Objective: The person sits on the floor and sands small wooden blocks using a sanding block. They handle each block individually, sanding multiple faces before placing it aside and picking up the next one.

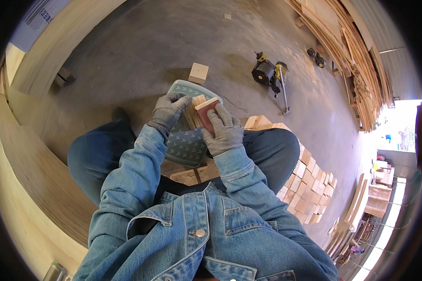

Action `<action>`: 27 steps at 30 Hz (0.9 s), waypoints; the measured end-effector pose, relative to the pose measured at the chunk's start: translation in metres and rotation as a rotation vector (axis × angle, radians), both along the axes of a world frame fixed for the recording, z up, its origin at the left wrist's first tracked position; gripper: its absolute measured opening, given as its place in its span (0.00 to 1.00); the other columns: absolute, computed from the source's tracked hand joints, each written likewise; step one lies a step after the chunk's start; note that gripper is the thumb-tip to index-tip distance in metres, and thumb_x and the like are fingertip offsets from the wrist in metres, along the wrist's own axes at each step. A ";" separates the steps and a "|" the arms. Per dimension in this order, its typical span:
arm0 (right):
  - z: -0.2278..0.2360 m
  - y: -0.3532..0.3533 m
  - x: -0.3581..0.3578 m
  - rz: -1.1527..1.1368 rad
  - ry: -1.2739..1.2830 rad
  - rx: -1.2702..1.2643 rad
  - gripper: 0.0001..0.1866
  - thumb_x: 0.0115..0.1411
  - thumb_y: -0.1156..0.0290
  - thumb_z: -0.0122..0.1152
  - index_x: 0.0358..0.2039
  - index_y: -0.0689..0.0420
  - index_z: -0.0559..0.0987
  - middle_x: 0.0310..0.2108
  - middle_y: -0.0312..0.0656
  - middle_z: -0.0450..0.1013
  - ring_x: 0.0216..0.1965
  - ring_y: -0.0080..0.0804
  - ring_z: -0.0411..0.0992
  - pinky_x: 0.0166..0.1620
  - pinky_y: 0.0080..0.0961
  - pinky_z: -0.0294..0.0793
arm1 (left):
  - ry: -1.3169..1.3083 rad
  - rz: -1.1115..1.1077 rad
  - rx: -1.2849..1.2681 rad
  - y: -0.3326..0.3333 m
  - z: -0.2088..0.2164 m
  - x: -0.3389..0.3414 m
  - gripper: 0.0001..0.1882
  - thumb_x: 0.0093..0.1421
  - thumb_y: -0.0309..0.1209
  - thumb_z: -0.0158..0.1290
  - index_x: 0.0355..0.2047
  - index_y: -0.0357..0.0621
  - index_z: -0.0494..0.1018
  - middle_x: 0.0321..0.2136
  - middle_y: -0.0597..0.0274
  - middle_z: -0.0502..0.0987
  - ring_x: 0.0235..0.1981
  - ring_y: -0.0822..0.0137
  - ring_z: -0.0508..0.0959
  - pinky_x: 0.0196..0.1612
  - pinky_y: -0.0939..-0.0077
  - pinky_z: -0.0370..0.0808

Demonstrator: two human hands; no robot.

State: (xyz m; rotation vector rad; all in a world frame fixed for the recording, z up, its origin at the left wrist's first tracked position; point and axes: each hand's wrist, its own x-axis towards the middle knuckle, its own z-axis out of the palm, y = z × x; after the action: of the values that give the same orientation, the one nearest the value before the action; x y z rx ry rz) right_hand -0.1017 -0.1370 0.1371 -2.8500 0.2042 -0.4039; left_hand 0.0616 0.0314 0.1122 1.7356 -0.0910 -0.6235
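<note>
In front of me, both gloved hands meet over a pale teal plastic stool (185, 147) with a patterned top. My left hand (170, 111) is closed on the side of a light wood block (191, 117). My right hand (225, 130) grips a sanding block (205, 111), pale wood along its far edge with a reddish-brown face that looks like sandpaper. The sanding block lies against or just over the right side of the wood block; the exact contact is hidden. Both hands wear grey knit gloves, and the left fingertips are partly hidden.
A single wood block (199, 73) sits on the concrete floor beyond the stool. Black and yellow power tools (270, 74) stand farther right. Many cut blocks (309, 185) are piled beside my right knee. Long boards (361, 70) line the right wall; large wooden panels (42, 173) flank my left.
</note>
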 end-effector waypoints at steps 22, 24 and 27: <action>0.000 -0.003 0.001 -0.006 0.004 0.013 0.35 0.52 0.53 0.76 0.62 0.44 0.80 0.69 0.40 0.68 0.58 0.59 0.71 0.58 0.57 0.72 | -0.048 0.290 0.013 0.012 -0.022 0.021 0.16 0.68 0.40 0.63 0.42 0.36 0.84 0.30 0.61 0.84 0.28 0.70 0.78 0.37 0.71 0.78; 0.002 -0.003 -0.001 -0.012 0.003 0.033 0.35 0.52 0.54 0.75 0.62 0.44 0.80 0.69 0.40 0.68 0.58 0.59 0.71 0.59 0.56 0.71 | 0.018 0.381 -0.080 0.017 -0.008 0.024 0.13 0.67 0.37 0.64 0.41 0.38 0.85 0.28 0.64 0.83 0.26 0.71 0.75 0.36 0.70 0.77; 0.000 -0.002 0.000 -0.018 0.010 0.041 0.35 0.52 0.54 0.75 0.62 0.44 0.79 0.69 0.39 0.68 0.58 0.59 0.70 0.59 0.56 0.71 | -0.018 0.486 -0.326 0.024 -0.012 0.028 0.18 0.66 0.29 0.64 0.55 0.39 0.78 0.46 0.53 0.82 0.45 0.65 0.80 0.50 0.69 0.79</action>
State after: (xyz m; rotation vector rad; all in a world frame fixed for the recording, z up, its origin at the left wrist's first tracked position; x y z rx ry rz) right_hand -0.1013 -0.1393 0.1371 -2.8123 0.2381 -0.3847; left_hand 0.0899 0.0549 0.1002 1.3761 0.2029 -0.2188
